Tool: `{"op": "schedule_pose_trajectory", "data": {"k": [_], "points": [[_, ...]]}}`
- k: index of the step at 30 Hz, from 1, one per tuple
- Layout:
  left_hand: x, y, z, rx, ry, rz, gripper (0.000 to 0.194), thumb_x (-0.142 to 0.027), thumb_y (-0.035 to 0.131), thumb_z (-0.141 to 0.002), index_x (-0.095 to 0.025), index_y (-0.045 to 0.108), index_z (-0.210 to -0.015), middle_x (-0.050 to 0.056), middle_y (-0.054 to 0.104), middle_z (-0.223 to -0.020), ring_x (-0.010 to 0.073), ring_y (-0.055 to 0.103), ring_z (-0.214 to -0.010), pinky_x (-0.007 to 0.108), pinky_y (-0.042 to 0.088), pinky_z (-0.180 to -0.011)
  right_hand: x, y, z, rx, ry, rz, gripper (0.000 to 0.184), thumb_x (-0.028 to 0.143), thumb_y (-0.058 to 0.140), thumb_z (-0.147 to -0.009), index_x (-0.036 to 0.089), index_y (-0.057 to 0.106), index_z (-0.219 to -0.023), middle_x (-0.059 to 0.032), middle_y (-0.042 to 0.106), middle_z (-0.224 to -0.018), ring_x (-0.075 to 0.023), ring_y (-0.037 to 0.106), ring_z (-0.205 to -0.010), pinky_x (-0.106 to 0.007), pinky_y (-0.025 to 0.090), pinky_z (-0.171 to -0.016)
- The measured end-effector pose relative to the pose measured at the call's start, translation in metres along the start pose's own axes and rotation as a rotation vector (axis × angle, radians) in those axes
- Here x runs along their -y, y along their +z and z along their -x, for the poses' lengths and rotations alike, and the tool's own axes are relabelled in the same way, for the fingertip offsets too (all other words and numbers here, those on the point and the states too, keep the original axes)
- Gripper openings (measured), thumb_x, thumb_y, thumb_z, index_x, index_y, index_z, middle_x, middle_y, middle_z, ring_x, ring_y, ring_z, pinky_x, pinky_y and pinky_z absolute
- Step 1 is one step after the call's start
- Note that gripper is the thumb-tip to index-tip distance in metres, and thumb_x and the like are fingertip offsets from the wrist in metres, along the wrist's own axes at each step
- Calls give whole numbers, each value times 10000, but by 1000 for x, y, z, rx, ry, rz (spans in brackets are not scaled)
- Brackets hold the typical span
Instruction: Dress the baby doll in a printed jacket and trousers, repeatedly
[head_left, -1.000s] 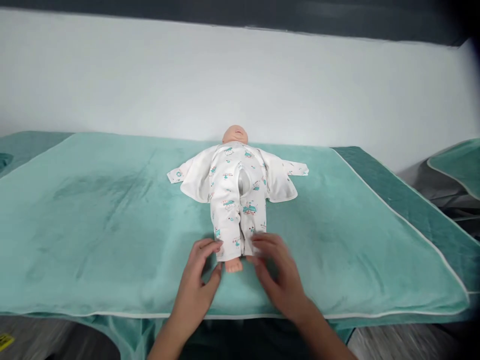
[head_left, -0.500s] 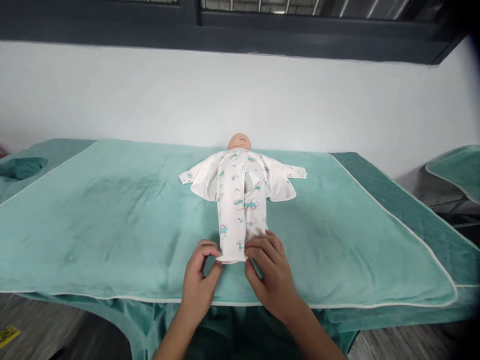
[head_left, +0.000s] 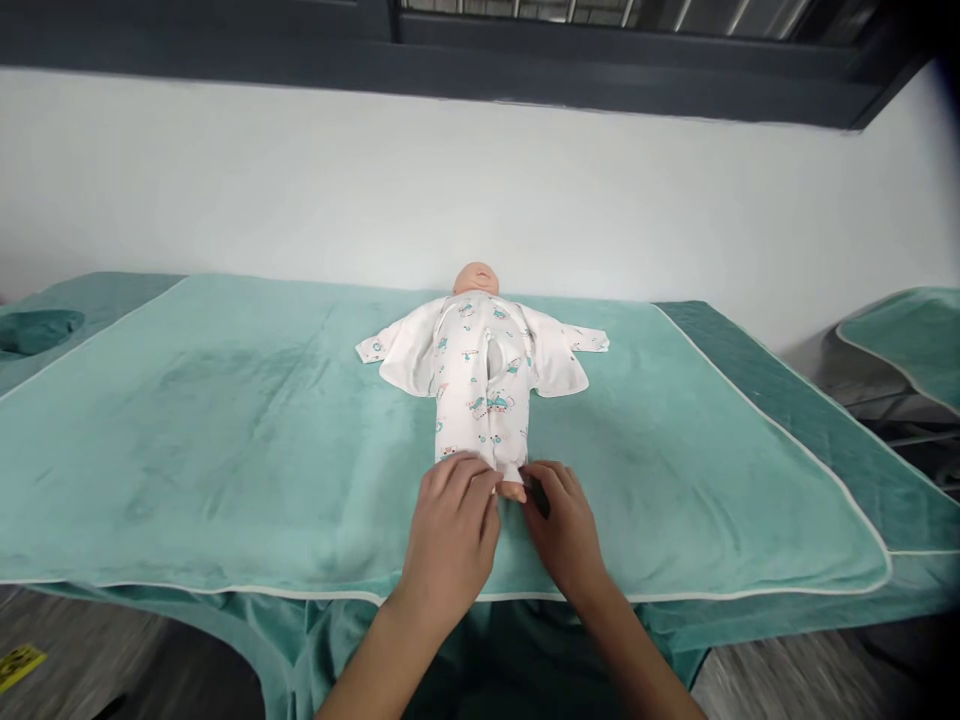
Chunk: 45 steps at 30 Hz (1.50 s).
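Note:
A baby doll [head_left: 476, 278] lies on its back with its head toward the wall. It wears a white jacket [head_left: 409, 358] with sleeves spread and white printed pants [head_left: 472, 395] with a hole at the crotch. My left hand [head_left: 454, 525] is closed at the near end of the pants, its fingertips pinching the left side of the cuff [head_left: 510, 473] on the right-hand leg. At that cuff's other side, my right hand [head_left: 566, 525] pinches with thumb and fingers. A bit of the doll's foot [head_left: 513, 492] pokes out between the hands. The other leg's end is hidden behind my left hand.
The doll rests on a light green plush cover [head_left: 225, 430] over a darker green cloth [head_left: 780, 400]. A white wall [head_left: 300, 180] and dark window frame [head_left: 600, 70] stand behind. Another green-covered surface [head_left: 915, 335] is at the right, and a green bundle [head_left: 37, 332] at the far left.
Both hands have moved from the left-hand leg's cuff to the right-hand leg's cuff. The left-hand cuff was let go, and the foot now shows at the other one.

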<state>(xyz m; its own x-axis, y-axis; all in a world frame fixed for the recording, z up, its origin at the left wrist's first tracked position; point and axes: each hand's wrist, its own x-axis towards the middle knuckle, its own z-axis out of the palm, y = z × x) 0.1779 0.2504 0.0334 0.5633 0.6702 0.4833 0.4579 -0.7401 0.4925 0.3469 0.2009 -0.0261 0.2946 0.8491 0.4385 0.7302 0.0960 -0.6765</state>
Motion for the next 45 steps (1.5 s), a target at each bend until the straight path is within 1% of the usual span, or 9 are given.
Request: {"op": "schedule_pose_trajectory", "data": {"k": [9,14,20,26,32,35,39,42,45], "points": [[-6,13,-13,96,-21,-193,172,-139,471,-934,-229,594,-1015,25,650,-1074,218,553,-1114,504,328,-1119,18,-25,-1,29,-10,-327,57,199,526,-963,217,580,-951,-25,584,-915,-160,563,-843,-301,453,-747],[-4,14,-7,39,3,-83,123,-148,473,-946,-221,569,-923,-10,662,-969,167,582,-1004,493,265,-1164,19,-30,1,27,-56,-310,113,142,531,-951,222,596,-998,-25,580,-928,-149,565,-850,-290,457,-745],[-5,16,-2,24,17,-7,249,-122,489,-916,-221,558,-1133,36,641,-1093,187,571,-1087,530,222,-1193,31,-39,5,51,-150,-290,212,89,541,-932,234,599,-1074,-35,565,-960,-141,568,-863,-273,467,-725],[1,20,9,-93,39,77,189,-68,535,-869,-205,548,-999,27,615,-958,179,558,-1016,537,295,-1161,15,-33,12,103,-144,-193,217,89,532,-932,235,580,-1086,-47,572,-979,-156,572,-891,-287,482,-760],[9,17,26,-87,88,79,221,-71,575,-840,-204,580,-1016,95,540,-1203,256,462,-1231,549,319,-1137,5,-40,19,292,-168,-201,144,141,556,-941,244,572,-1040,-32,602,-960,-159,584,-878,-282,476,-748],[27,8,15,-162,47,160,158,-104,547,-882,-221,591,-979,87,524,-1292,256,459,-1270,501,382,-1094,-3,-51,0,399,-127,-238,41,210,575,-952,245,596,-957,-6,620,-902,-145,593,-822,-269,471,-733],[79,4,-26,-319,-181,50,202,-162,511,-920,-232,615,-1078,78,588,-1211,241,523,-1184,456,442,-1030,-25,-50,-55,180,-56,-105,94,213,523,-965,232,602,-918,-16,630,-895,-163,592,-818,-284,475,-741],[119,10,-59,-195,-197,-193,301,-154,499,-901,-182,608,-1179,117,592,-1244,298,474,-1245,501,407,-1075,-39,-34,-101,73,-162,146,244,108,503,-917,205,612,-1112,-82,633,-1128,-235,553,-1084,-359,453,-935],[138,17,-81,-46,-123,-365,328,-184,486,-912,-182,616,-1212,123,584,-1309,338,373,-1366,540,350,-1122,-45,-12,-132,138,-229,370,317,98,513,-899,186,623,-1183,-109,611,-1229,-276,495,-1171,-407,414,-980]]}}
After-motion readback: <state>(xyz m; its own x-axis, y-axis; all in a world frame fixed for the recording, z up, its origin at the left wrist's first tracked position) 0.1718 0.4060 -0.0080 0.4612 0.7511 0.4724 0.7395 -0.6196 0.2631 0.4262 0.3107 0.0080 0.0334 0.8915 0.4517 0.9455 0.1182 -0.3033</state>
